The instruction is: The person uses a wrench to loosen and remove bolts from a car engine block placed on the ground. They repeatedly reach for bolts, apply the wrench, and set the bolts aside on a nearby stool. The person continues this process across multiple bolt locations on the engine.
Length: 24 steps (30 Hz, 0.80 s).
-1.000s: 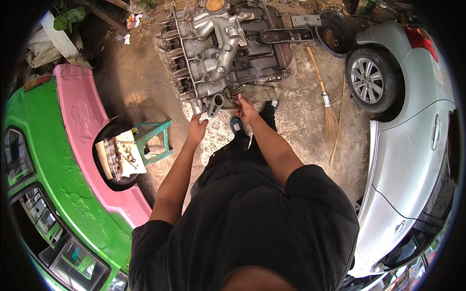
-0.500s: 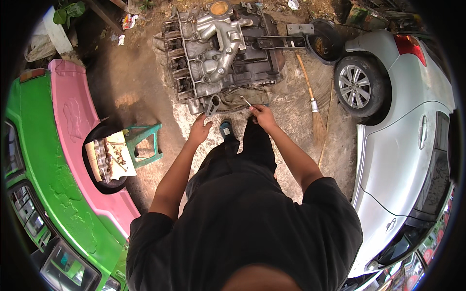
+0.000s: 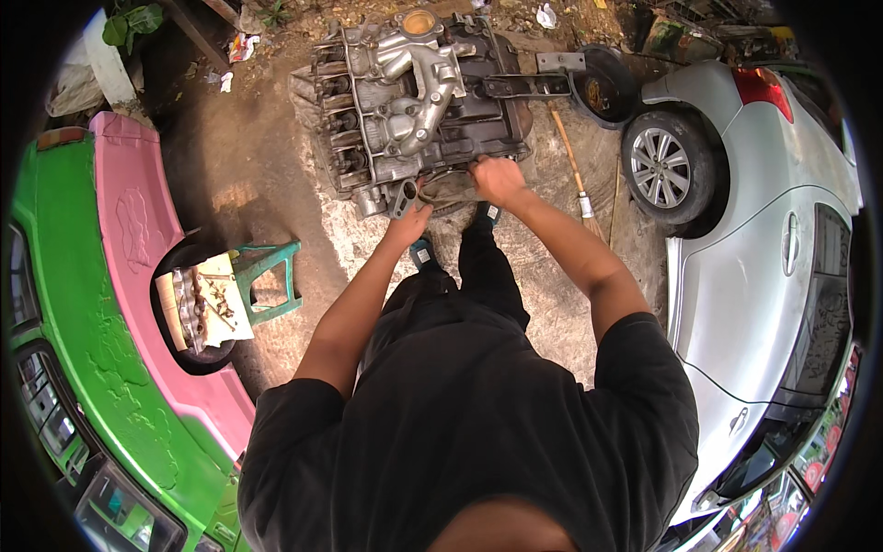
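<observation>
A large grey metal engine (image 3: 492, 129) lies on the ground ahead of me, with a silver branched manifold (image 3: 430, 97) on top. My right hand (image 3: 499, 181) is closed at the engine's near edge. The slim metal wrench it held a moment ago is hidden by the fingers now. My left hand (image 3: 411, 224) is beside a grey metal fitting with a round opening (image 3: 402, 199), at the engine's near left corner. Its fingers are apart and partly hidden by the fitting; no object shows in them. A dark cloth (image 3: 451, 187) lies under the near edge between both hands.
On the left are a green and pink vehicle (image 3: 138, 202) and a green stool (image 3: 271, 281) near a board with metal parts (image 3: 216, 299). To the right stand a silver car (image 3: 745, 267), a broom (image 3: 572, 161) and a black basin (image 3: 602, 87). Sandals (image 3: 421, 253) are on my feet.
My right hand has moved forward from above my leg to the engine's edge, and the wrench has gone out of sight. My left hand has shifted right and slightly forward beside the fitting.
</observation>
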Each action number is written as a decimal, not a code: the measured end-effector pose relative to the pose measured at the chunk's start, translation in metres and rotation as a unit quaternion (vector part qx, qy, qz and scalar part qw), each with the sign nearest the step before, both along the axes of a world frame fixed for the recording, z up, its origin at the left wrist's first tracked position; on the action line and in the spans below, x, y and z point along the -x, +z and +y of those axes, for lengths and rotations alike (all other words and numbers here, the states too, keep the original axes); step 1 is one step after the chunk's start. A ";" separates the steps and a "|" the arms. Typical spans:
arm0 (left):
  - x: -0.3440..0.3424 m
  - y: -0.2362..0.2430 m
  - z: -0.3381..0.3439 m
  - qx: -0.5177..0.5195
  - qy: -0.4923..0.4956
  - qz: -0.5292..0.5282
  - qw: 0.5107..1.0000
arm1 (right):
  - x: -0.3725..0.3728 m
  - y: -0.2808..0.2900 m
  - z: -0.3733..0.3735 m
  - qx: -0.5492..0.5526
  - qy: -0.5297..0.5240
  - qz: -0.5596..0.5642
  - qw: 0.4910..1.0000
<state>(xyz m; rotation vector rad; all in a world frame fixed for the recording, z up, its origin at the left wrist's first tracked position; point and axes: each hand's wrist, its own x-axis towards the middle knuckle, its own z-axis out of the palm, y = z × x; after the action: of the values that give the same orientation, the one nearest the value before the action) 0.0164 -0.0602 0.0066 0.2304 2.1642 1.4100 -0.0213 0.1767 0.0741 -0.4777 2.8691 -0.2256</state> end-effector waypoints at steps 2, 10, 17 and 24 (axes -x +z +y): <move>0.002 0.003 -0.001 -0.001 -0.006 0.002 1.000 | 0.002 0.004 0.000 -0.012 0.016 0.009 1.000; 0.006 0.022 -0.001 0.001 -0.010 0.011 1.000 | -0.004 0.009 0.005 0.024 -0.014 0.039 0.999; 0.004 0.002 0.000 0.003 -0.010 0.050 0.999 | -0.007 0.003 0.000 0.060 -0.022 0.058 0.996; 0.007 -0.002 -0.001 0.020 -0.031 0.033 0.999 | -0.014 -0.008 0.005 0.066 -0.046 0.081 0.993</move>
<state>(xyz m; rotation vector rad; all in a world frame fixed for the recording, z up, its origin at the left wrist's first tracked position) 0.0089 -0.0614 0.0046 0.3311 2.2154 1.3405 -0.0076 0.1812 0.0664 -0.4034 3.0520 -0.4138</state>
